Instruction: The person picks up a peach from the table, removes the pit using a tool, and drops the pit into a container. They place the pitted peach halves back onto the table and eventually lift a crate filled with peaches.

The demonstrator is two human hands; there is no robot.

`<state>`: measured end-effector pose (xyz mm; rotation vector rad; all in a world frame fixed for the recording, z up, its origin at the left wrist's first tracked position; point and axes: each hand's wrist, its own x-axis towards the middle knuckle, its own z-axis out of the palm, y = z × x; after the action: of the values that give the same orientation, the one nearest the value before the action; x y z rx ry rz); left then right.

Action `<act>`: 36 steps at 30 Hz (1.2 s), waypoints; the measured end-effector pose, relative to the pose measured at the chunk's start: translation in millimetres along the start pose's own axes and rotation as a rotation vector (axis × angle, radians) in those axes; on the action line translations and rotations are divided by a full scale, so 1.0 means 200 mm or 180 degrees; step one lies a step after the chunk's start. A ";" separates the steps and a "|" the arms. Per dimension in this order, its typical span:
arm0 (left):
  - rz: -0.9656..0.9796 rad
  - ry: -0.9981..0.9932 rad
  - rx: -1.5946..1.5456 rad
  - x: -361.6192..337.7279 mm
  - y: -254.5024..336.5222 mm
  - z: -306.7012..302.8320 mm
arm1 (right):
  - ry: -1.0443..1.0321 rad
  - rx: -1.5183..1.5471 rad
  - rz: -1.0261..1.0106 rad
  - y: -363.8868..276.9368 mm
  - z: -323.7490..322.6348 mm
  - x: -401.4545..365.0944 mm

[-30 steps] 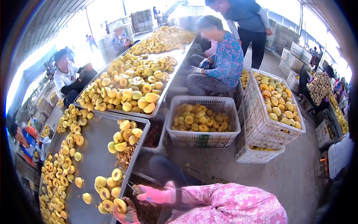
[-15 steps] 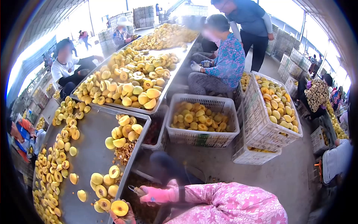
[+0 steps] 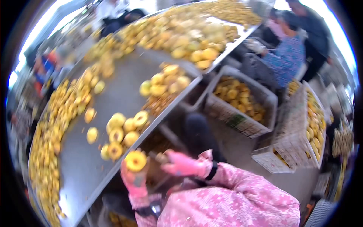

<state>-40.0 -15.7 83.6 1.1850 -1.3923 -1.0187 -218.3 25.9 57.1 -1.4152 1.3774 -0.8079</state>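
Note:
My left hand, in a pink glove, holds a halved yellow peach by the table edge, its cut face and central hollow turned up. Close by on the right, my pink-gloved right hand is closed around a small pitting tool, whose end points at the peach half and is blurred. Several peach halves lie on the metal table just beyond my hands. Farther up sits another small group of halves beside a heap of brown pits.
A long bank of peach halves lines the table's far left side. To the right stand a white crate of peaches and stacked crates. A seated person in a blue patterned top and a standing person are at the upper right.
My left hand has lifted the peach half off the table edge and brought it near the tool in my right hand. The view has turned, shifting the crates rightward.

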 end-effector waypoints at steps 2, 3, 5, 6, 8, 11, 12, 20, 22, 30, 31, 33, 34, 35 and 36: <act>-0.1644 -0.0172 -0.3603 0.01 -0.15 -0.06 | -0.0313 0.0364 0.0409 -0.10 -0.02 -0.02; -0.1978 -0.0213 -0.4320 0.02 -0.19 -0.09 | -0.0559 0.0759 0.0525 -0.13 -0.01 -0.02; -0.1965 -0.0208 -0.4440 0.01 -0.21 -0.08 | -0.0773 0.1293 0.0613 -0.12 0.01 -0.03; -0.1957 -0.0220 -0.4399 0.00 -0.21 -0.08 | -0.0822 0.1117 0.0494 -0.12 0.02 -0.02; -0.1971 -0.0269 -0.4330 -0.01 -0.21 -0.08 | -0.0754 0.1041 0.0281 -0.05 0.06 -0.01; -0.1975 -0.0411 -0.4409 -0.03 -0.22 -0.08 | -0.0740 0.0875 0.0316 -0.05 0.07 0.00; -0.1969 -0.0463 -0.4426 -0.03 -0.22 -0.07 | -0.0709 0.0813 0.0356 -0.06 0.07 0.00; -0.1686 -0.0803 -0.3948 -0.02 -0.22 -0.06 | -0.0511 0.0355 0.0029 0.02 0.11 0.01; -0.1841 -0.0626 -0.4029 -0.02 -0.24 -0.06 | -0.0375 0.0108 -0.0347 0.03 0.12 0.01; -0.1805 0.0216 -0.2910 -0.01 -0.22 0.05 | 0.0035 -0.0713 -0.0650 0.07 0.21 0.04; -0.1683 0.0302 -0.2756 -0.01 -0.22 0.06 | -0.0063 -0.0995 -0.0394 0.03 0.19 0.04; -0.1630 0.0393 -0.2638 -0.01 -0.26 0.07 | -0.0196 -0.1014 -0.0230 0.04 0.20 0.05; -0.1604 0.0442 -0.2581 -0.01 -0.27 0.08 | -0.0265 -0.1024 -0.0148 0.06 0.21 0.06; -0.1588 0.0490 -0.2590 -0.01 -0.29 0.08 | -0.0292 -0.0963 -0.0200 0.09 0.21 0.06; -0.1572 0.0539 -0.2596 -0.02 -0.30 0.09 | -0.0321 -0.0901 -0.0252 0.13 0.22 0.07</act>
<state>-48.9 -22.3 22.6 0.9541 -0.4375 -1.5825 -184.2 23.1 16.0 -1.7140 1.4050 -0.5988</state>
